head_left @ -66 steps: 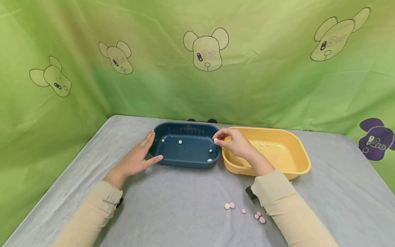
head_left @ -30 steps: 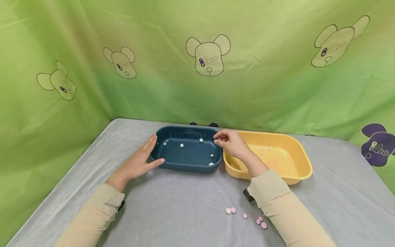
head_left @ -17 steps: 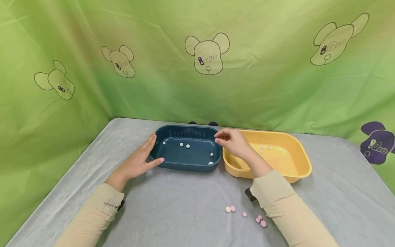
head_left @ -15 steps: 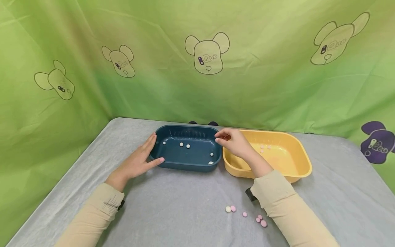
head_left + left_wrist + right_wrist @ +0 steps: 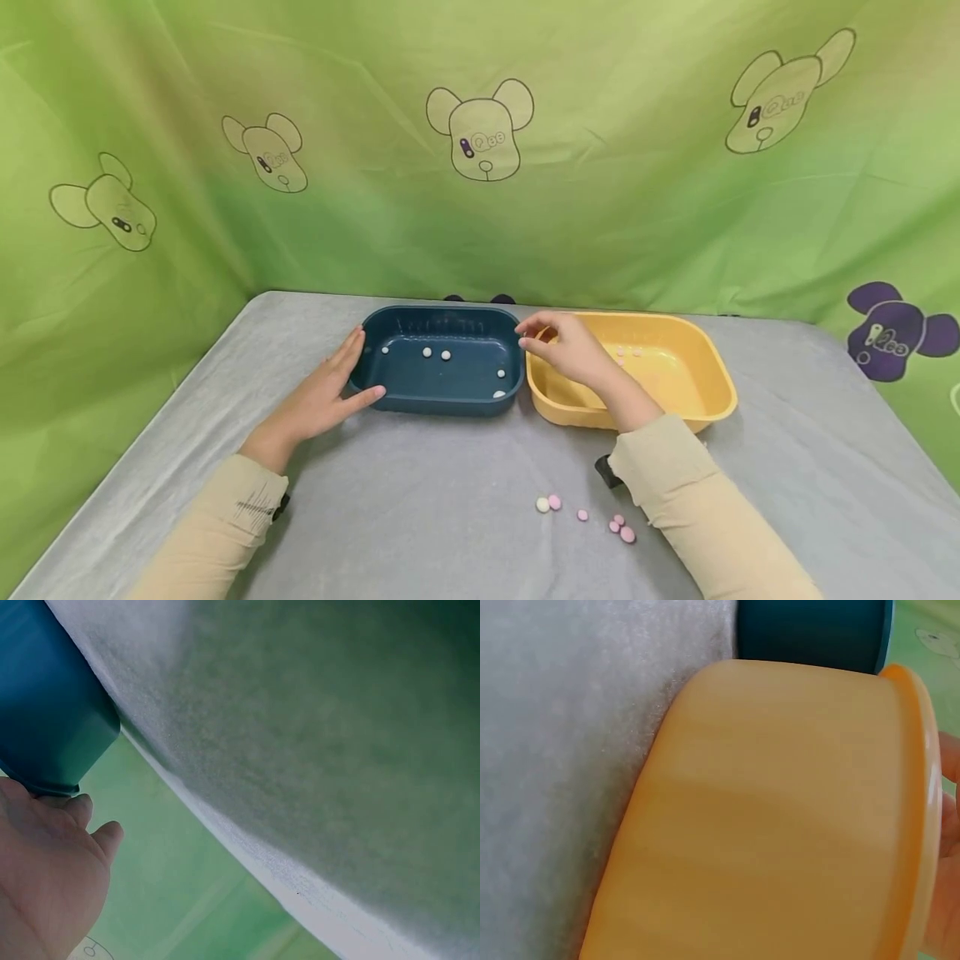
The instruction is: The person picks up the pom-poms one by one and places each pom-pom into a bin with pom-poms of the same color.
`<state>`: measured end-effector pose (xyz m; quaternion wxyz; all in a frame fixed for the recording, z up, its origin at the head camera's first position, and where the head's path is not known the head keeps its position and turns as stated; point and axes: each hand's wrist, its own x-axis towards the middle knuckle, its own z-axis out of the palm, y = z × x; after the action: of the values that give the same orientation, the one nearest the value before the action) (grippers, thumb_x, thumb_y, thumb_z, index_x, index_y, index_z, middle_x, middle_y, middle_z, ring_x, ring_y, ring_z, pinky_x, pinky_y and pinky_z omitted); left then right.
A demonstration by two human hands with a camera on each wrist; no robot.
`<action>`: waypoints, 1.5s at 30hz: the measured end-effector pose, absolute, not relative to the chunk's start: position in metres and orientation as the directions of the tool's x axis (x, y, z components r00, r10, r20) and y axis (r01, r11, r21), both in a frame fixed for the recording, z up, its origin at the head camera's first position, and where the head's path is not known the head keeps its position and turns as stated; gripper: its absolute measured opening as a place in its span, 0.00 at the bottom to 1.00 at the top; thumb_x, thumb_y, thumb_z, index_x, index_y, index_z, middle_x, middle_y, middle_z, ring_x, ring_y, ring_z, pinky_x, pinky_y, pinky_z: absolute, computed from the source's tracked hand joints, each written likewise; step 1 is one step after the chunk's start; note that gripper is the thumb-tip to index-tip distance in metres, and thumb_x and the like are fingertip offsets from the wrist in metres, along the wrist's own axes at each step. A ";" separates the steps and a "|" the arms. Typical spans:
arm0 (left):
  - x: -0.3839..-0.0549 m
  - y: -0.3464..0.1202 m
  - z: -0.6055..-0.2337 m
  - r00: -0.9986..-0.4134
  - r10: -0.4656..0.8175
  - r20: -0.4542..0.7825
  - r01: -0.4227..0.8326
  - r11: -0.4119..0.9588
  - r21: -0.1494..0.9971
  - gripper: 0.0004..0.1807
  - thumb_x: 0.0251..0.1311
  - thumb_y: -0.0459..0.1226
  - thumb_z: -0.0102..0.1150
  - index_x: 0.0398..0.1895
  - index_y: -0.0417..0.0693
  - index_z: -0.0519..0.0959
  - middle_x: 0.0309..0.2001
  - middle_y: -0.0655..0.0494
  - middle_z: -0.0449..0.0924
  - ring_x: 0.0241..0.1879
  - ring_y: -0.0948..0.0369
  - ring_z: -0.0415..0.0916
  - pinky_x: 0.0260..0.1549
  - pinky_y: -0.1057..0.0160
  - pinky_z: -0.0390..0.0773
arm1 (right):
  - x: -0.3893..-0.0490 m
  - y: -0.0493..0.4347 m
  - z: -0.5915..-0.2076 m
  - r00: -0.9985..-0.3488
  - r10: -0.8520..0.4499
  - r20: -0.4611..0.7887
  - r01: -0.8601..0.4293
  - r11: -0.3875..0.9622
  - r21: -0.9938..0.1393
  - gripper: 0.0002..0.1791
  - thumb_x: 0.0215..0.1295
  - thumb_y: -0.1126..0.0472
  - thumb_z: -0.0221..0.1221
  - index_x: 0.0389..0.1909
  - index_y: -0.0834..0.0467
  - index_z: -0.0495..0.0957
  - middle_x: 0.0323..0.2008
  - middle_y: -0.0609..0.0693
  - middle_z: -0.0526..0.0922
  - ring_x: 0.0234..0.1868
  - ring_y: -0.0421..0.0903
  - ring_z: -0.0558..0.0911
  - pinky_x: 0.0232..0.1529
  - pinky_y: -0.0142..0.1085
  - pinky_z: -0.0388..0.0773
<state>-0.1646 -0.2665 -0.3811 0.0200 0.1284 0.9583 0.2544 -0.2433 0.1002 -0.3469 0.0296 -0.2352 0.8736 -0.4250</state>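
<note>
A blue tray (image 5: 435, 406) stands on the cloth with several small white balls (image 5: 446, 355) spread over its floor. My left hand (image 5: 315, 404) lies along the tray's left end, fingers straight and thumb at its front rim; the left wrist view also shows fingertips by the rim. Above the spot where the blue tray meets a yellow tray (image 5: 660, 387), my right hand (image 5: 573, 350) hovers with thumb and forefinger slightly apart and nothing seen between them. A few small pink pieces (image 5: 637, 353) lie inside the yellow tray, partly hidden by that hand.
On the grey cloth in front, one white ball (image 5: 543, 505) touches a pink piece (image 5: 555, 502). Several more pink pieces (image 5: 627, 534) lie to their right, close to the right sleeve (image 5: 667, 462). A green printed curtain (image 5: 480, 233) hangs behind the table.
A white ball pinched by my right hand was let go into the blue tray and rolled left, stopping near another. Both hands stayed almost in place; the head view shifted slightly.
</note>
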 end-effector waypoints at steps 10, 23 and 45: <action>-0.164 -0.266 -0.380 -0.967 0.255 0.016 0.229 0.838 0.496 0.53 0.66 0.62 0.52 0.81 0.49 0.36 0.82 0.51 0.33 0.80 0.48 0.37 0.74 0.35 0.45 | -0.232 0.111 -0.343 -0.865 -0.457 0.210 -0.445 0.502 -0.742 0.10 0.66 0.68 0.60 0.46 0.66 0.82 0.41 0.59 0.84 0.41 0.50 0.80 0.46 0.40 0.78; -0.165 -0.266 -0.380 -0.967 0.253 0.018 0.229 0.842 0.489 0.53 0.67 0.62 0.51 0.81 0.48 0.36 0.82 0.49 0.33 0.80 0.49 0.37 0.74 0.36 0.44 | -0.206 0.120 -0.336 -0.843 -0.489 0.224 -0.480 0.496 -0.724 0.11 0.67 0.67 0.60 0.47 0.64 0.83 0.40 0.55 0.84 0.41 0.48 0.79 0.43 0.39 0.79; -0.165 -0.267 -0.383 -0.964 0.263 0.029 0.244 0.842 0.481 0.53 0.67 0.62 0.52 0.81 0.49 0.35 0.82 0.49 0.33 0.80 0.48 0.37 0.74 0.35 0.44 | -0.162 0.133 -0.341 -0.807 -0.545 0.228 -0.536 0.513 -0.670 0.08 0.65 0.61 0.64 0.44 0.52 0.84 0.38 0.42 0.83 0.40 0.39 0.78 0.43 0.35 0.79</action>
<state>-0.1648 -0.2673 -0.3830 0.0193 0.1322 0.9595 0.2478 -0.1623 0.1334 -0.3413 0.0058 -0.3107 0.8697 -0.3834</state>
